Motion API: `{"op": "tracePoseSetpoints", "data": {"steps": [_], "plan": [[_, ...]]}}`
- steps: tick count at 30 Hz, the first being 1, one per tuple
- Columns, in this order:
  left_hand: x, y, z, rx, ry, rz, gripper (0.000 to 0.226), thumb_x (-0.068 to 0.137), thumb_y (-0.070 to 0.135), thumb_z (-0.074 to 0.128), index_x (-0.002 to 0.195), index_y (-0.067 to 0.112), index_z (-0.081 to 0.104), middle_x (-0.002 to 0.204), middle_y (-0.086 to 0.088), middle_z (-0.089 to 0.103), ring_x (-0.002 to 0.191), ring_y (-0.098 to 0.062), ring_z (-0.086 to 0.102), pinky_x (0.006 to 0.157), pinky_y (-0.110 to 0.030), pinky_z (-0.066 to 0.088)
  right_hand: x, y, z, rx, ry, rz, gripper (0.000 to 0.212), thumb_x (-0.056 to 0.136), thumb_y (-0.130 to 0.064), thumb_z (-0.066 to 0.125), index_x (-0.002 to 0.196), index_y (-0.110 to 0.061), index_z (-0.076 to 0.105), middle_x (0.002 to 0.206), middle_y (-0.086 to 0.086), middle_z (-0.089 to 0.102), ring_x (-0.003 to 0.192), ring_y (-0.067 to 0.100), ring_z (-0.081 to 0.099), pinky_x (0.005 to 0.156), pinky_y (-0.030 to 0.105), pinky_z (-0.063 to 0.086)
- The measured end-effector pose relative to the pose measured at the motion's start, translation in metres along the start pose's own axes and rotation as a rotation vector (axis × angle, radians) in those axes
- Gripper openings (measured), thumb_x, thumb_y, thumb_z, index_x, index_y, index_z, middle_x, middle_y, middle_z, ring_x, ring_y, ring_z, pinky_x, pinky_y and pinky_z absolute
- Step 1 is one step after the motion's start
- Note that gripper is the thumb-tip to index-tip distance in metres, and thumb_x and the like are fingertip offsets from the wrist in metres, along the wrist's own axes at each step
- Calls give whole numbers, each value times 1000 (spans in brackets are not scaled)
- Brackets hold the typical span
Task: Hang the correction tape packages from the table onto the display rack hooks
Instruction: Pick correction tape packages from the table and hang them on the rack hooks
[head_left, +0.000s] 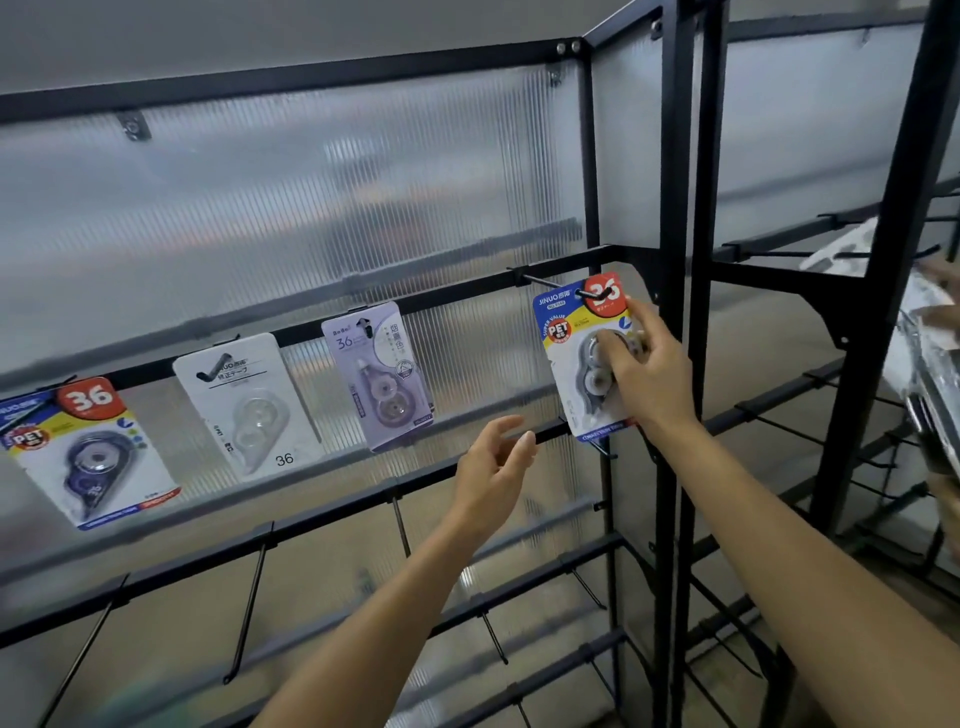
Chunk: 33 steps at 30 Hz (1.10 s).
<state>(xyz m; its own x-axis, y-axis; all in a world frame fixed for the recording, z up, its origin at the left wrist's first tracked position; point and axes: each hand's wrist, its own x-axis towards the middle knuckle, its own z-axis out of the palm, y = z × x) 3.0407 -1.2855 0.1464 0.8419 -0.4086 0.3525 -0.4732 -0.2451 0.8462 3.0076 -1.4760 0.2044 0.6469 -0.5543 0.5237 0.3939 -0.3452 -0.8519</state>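
Note:
My right hand (649, 374) grips a blue, yellow and red correction tape package (569, 332) by its blister. The card's hole sits on a black hook (558, 287) at the right end of the upper rail. My left hand (493, 467) hovers open, lower and to the left, holding nothing. Three more packages hang on the same rail: a purple one (376, 376), a white one (247, 405) and a blue and red one (88, 447) at the far left.
The black display rack (675, 364) has a ribbed translucent back panel and several lower rails with bare hooks (249, 613). A second rack section stands to the right, with blurred white packaging (924, 343) at the frame's right edge.

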Motion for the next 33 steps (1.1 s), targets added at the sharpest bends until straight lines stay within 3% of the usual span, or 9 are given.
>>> {"op": "tracePoseSetpoints", "data": {"steps": [4, 7, 9, 11, 16, 20, 22, 28, 33], "plan": [[5, 0, -9, 118, 1, -4, 39, 98, 32, 51, 134, 18, 48, 100, 7, 66, 85, 1, 62, 66, -7, 47, 29, 6, 33, -109, -12, 54, 37, 91, -33, 60, 126, -21, 51, 103, -10, 62, 80, -5, 58, 58, 4, 38], [12, 0, -19, 263, 18, 7, 41, 97, 34, 51, 135, 20, 47, 109, 6, 63, 98, -7, 61, 82, -20, 50, 48, 13, 57, -177, 26, 82, 30, 90, -34, 62, 113, -18, 56, 92, -11, 60, 71, -4, 52, 53, 7, 32], [16, -3, -27, 359, 26, 19, 40, 97, 35, 50, 135, 22, 46, 115, 5, 61, 106, -11, 57, 89, -27, 47, 57, 17, 69, -201, 37, 100, 31, 90, -34, 62, 113, -14, 58, 98, -5, 64, 76, 3, 54, 56, 11, 33], [19, -7, -34, 430, 24, 37, 41, 97, 35, 49, 136, 23, 46, 118, 6, 59, 110, -9, 54, 90, -25, 44, 66, 20, 79, -209, 37, 127, 30, 90, -33, 61, 112, -13, 61, 106, 2, 67, 83, 10, 56, 57, 15, 35], [19, -17, -45, 531, 34, 31, 42, 97, 38, 48, 138, 28, 42, 123, 7, 56, 114, -7, 48, 93, -23, 38, 72, 25, 91, -233, 41, 188, 30, 91, -33, 60, 113, -12, 60, 115, 8, 64, 95, 16, 58, 66, 18, 40], [14, -19, -51, 572, 59, 45, 43, 97, 38, 49, 138, 26, 42, 124, 6, 56, 115, -7, 48, 90, -19, 34, 44, 23, 98, -302, 181, 100, 49, 87, -35, 64, 126, -9, 48, 125, 12, 54, 115, 25, 51, 93, 38, 47], [10, -19, -54, 588, 68, 57, 44, 97, 36, 50, 139, 25, 43, 123, 6, 56, 115, -8, 48, 90, -18, 34, 21, 20, 105, -271, 190, 28, 46, 87, -29, 65, 125, -7, 49, 122, 12, 54, 112, 24, 51, 91, 36, 48], [-24, -24, -81, 621, 133, 44, 39, 95, 24, 55, 133, 19, 50, 126, 1, 56, 114, -11, 51, 94, -27, 45, -62, 11, 136, -194, -77, -84, 21, 91, -12, 57, 111, -7, 59, 108, 7, 57, 97, 19, 55, 85, 28, 47], [-83, -33, -128, 715, 198, -47, 39, 94, 19, 54, 133, 16, 51, 126, -3, 57, 117, -17, 50, 99, -29, 40, -135, -11, 170, -174, -266, -129, 12, 92, -10, 56, 101, -9, 63, 98, 5, 61, 88, 17, 59, 79, 26, 49]]}}
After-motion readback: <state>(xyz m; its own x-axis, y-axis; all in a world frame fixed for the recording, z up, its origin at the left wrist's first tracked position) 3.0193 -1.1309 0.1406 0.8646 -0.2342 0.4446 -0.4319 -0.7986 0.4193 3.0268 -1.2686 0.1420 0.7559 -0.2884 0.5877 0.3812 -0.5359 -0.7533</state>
